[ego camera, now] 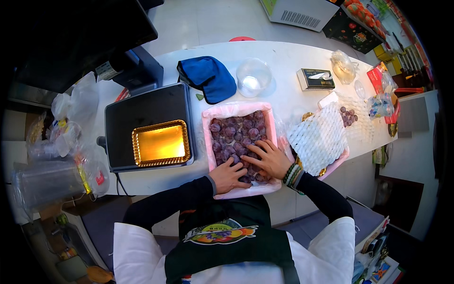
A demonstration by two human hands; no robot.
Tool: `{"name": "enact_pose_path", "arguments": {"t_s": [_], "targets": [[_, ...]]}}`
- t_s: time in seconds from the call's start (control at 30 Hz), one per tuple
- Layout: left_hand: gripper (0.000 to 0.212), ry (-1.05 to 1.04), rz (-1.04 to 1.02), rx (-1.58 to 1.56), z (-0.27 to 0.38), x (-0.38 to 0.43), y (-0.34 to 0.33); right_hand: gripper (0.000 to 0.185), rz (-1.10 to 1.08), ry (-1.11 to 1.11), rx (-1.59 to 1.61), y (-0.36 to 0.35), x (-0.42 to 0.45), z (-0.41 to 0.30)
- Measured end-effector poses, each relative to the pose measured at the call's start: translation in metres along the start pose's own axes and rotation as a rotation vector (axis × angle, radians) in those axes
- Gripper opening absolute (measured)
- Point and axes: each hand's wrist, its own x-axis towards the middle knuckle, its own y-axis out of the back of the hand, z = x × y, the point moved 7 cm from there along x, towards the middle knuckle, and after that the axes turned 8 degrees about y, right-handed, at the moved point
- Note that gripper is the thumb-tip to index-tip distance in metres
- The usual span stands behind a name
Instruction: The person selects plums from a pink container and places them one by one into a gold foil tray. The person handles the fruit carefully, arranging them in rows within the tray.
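Observation:
A box lined with pink foam and clear plastic [273, 124] stands before me, filled with dark red-purple grapes [238, 133]. My left hand [227, 176] rests over the box's near left corner, its fingers spread on the grapes. Across the near right side lies my right hand [271, 159], fingers apart and fingertips among the fruit. Neither hand shows a grape lifted from the bunches. To the left, a gold tray with a ruffled rim [161, 143] sits bare on a black weighing scale [118, 117].
A blue cap [209, 80] and a clear plastic tub [253, 78] stand beyond the box. To the right are white foam netting [321, 138], a loose grape bunch [348, 116] and a tissue box [315, 80]. Plastic bags [83, 99] crowd the left end.

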Motion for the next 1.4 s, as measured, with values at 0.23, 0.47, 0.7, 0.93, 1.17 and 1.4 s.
{"name": "enact_pose_path", "arguments": {"t_s": [0.23,0.47,0.7,0.93,1.17,1.4], "targets": [[0.025,-0.048,-0.018,0.079,-0.016,0.011,0.007,0.073,0.099,0.076,-0.082,0.006,0.034,0.021],[0.024,0.016,0.152,0.104,-0.062,0.016,0.028,0.060,0.243,-0.042,-0.051,0.008,0.030,0.032],[0.037,0.160,0.285,-0.109,-0.082,0.013,0.036,0.050,0.582,-0.342,0.520,0.036,0.015,0.058],[0.040,0.457,0.540,-0.312,-0.095,-0.003,0.061,0.032,0.689,-0.407,0.505,0.034,0.009,0.077],[0.029,0.353,0.294,-0.149,-0.024,0.024,0.022,0.032,0.523,-0.420,0.299,0.032,0.006,0.048],[0.034,0.388,0.255,0.052,-0.014,0.021,0.001,0.051,0.512,-0.535,0.126,0.015,0.014,0.048]]}}
